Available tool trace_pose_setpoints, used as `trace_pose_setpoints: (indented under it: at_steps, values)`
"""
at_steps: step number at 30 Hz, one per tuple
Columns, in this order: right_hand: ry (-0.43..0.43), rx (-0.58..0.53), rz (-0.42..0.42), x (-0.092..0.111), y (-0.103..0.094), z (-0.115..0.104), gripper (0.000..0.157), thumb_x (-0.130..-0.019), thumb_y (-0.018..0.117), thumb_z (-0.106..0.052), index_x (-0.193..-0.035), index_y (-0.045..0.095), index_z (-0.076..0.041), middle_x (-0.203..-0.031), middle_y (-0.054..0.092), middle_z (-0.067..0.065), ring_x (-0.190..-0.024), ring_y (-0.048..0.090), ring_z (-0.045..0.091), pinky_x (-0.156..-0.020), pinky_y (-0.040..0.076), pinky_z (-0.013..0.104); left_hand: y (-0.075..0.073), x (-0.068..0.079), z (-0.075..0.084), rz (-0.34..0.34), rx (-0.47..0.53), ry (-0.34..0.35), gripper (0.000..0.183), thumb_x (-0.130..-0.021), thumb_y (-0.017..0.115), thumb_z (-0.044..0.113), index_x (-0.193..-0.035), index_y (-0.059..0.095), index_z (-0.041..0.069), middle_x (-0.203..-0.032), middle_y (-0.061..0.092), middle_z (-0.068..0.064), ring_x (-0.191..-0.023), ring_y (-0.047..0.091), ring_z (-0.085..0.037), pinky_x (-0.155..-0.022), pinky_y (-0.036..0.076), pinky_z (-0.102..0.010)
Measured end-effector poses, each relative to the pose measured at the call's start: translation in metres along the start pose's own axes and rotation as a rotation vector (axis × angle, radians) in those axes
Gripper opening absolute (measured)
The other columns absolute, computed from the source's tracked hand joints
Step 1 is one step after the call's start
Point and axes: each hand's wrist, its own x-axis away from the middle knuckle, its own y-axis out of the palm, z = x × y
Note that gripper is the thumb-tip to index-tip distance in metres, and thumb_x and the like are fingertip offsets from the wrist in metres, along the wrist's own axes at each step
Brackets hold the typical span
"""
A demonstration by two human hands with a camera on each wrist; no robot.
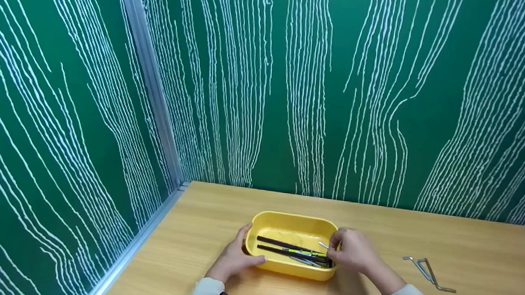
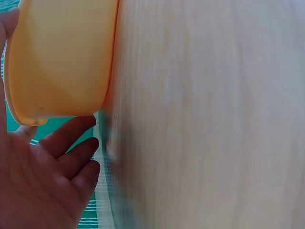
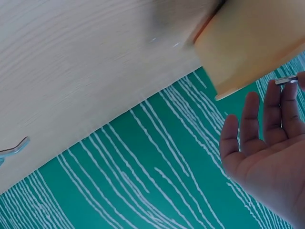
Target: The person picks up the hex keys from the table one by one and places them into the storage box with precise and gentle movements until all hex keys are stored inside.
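Observation:
A yellow plastic bin with rounded corners sits on the table. My left hand holds its left end, thumb over the near rim and fingers round the side. In the left wrist view, several fingers of that hand spread below the bin's corner. At the right end my right hand pinches a thin silver rod, seemingly a hex key; one end of this key pokes out between the fingertips in the right wrist view. Long dark sticks, a yellow-green pen-like piece and silver rods lie inside the bin.
Bent metal rods resembling hex keys lie on the wooden table, right of the bin. Green panels with white wavy lines stand behind and to the left, joined by a grey metal post.

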Motion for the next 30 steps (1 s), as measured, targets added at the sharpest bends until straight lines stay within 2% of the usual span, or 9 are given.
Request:
trace_pose_setpoints:
  at_steps: [6, 14, 20, 30]
  values:
    - [-0.049, 0.006, 0.009, -0.004, 0.008, -0.005, 0.018, -0.063, 0.069, -0.023, -0.055, 0.053, -0.022, -0.064, 0.052, -0.005, -0.061, 0.043, 0.009, -0.057, 0.037, 0.023, 0.000, 0.000, 0.001, -0.002, 0.010, -0.015, 0.104, -0.043, 0.079, 0.053, -0.130, 0.021, 0.050, -0.136, 0.037, 0.001, -0.121, 0.035, -0.021, -0.101, 0.021, -0.052]
    - [-0.134, -0.033, 0.045, -0.009, 0.017, -0.006, 0.016, -0.061, 0.066, -0.021, -0.054, 0.052, -0.023, -0.057, 0.051, -0.009, -0.053, 0.042, 0.005, -0.048, 0.035, 0.019, 0.000, 0.000, -0.001, -0.007, -0.025, 0.053, 0.102, -0.049, 0.078, 0.051, -0.133, 0.020, 0.044, -0.134, 0.039, -0.002, -0.121, 0.036, -0.022, -0.101, 0.022, -0.050]
    - [-0.131, -0.042, 0.017, -0.012, 0.023, -0.012, 0.016, -0.064, 0.067, -0.024, -0.055, 0.053, -0.024, -0.060, 0.054, -0.006, -0.055, 0.043, 0.006, -0.051, 0.036, 0.019, -0.001, 0.001, -0.002, 0.013, -0.023, 0.053, 0.103, -0.046, 0.078, 0.054, -0.133, 0.023, 0.044, -0.134, 0.040, -0.003, -0.121, 0.036, -0.023, -0.101, 0.022, -0.051]
    - [-0.147, -0.022, 0.005, -0.016, 0.032, -0.014, 0.015, -0.063, 0.067, -0.022, -0.056, 0.054, -0.023, -0.060, 0.054, -0.007, -0.055, 0.043, 0.006, -0.051, 0.036, 0.020, 0.000, 0.000, -0.001, 0.006, -0.007, 0.020, 0.103, -0.046, 0.078, 0.053, -0.132, 0.022, 0.047, -0.137, 0.036, -0.001, -0.124, 0.033, -0.023, -0.101, 0.020, -0.053]
